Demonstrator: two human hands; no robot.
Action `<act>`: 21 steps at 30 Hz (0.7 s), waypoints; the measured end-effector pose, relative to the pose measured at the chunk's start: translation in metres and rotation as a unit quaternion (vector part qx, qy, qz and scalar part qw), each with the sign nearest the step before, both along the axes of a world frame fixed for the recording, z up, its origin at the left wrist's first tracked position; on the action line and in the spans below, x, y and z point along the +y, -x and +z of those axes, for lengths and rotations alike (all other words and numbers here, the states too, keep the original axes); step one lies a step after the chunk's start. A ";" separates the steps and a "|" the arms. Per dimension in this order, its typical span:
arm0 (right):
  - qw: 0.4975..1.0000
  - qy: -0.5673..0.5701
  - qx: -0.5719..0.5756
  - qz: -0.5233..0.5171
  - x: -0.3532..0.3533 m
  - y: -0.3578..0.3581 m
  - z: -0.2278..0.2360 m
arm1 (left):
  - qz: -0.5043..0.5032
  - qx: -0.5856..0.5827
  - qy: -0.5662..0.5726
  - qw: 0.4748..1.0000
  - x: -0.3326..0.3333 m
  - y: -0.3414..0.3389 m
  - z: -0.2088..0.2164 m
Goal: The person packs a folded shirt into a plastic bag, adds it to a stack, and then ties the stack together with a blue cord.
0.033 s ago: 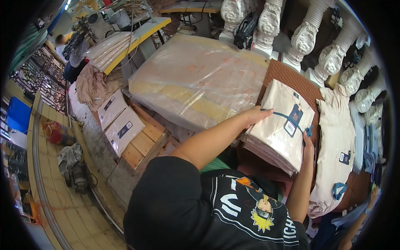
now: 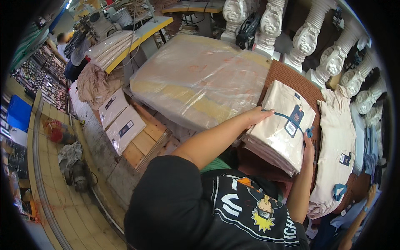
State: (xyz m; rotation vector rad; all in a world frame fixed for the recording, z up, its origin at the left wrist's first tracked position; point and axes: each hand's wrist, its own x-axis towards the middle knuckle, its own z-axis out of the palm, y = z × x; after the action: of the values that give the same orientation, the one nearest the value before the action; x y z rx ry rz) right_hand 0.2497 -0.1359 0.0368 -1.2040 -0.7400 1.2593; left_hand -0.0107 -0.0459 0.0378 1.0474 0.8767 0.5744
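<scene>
A bundle of folded beige garments point(image 2: 275, 139) in clear plastic lies at a tilt in front of me. A narrow blue fabric strip point(image 2: 281, 114) runs across its top, over a dark blue printed tag point(image 2: 296, 116). My left hand point(image 2: 259, 116) is closed on the bundle's left edge, its fingers by one end of the strip. My right hand point(image 2: 308, 146) grips the right edge, where the strip bunches up at its fingertips. Whether those fingers also pinch the strip I cannot tell. The undersides of both hands are hidden.
A large plastic-wrapped block point(image 2: 200, 79) stands beyond my left arm. Bagged garments point(image 2: 125, 129) lie on a wooden pallet point(image 2: 146, 143) at left. Another beige pile point(image 2: 333, 158) with a blue strip lies right. White balusters point(image 2: 304, 46) line the back. Another person's arm point(image 2: 362, 212) shows lower right.
</scene>
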 end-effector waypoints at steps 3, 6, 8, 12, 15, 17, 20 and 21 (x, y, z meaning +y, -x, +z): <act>1.000 -0.003 -0.004 -0.007 -0.003 0.007 0.005 | -0.002 -0.008 0.016 1.000 0.001 -0.001 -0.008; 1.000 0.012 -0.023 -0.016 -0.009 0.010 0.013 | -0.003 -0.018 0.022 1.000 -0.004 0.002 -0.007; 0.999 0.031 0.013 -0.010 -0.014 0.015 0.020 | -0.009 -0.049 0.015 0.999 -0.010 0.009 -0.006; 0.997 0.056 0.034 0.027 -0.021 0.011 0.019 | -0.014 -0.038 -0.006 0.999 -0.019 0.007 -0.010; 0.998 0.025 0.016 0.051 -0.021 0.000 0.004 | -0.022 -0.019 0.007 1.000 -0.024 0.005 0.001; 0.999 0.014 0.007 0.038 -0.023 0.007 0.004 | -0.051 -0.039 -0.029 0.998 -0.020 0.010 -0.011; 0.999 0.037 0.014 0.034 -0.025 0.011 0.010 | -0.036 -0.027 -0.005 0.999 -0.033 0.021 0.014; 0.998 0.043 0.006 0.047 -0.023 0.005 0.008 | -0.031 -0.016 0.007 0.999 -0.036 0.026 0.017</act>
State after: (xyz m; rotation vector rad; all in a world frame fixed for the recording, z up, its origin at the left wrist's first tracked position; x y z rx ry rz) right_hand 0.2448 -0.1594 0.0444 -1.2416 -0.7466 1.3879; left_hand -0.0366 -0.0818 0.0545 1.0468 0.8170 0.5307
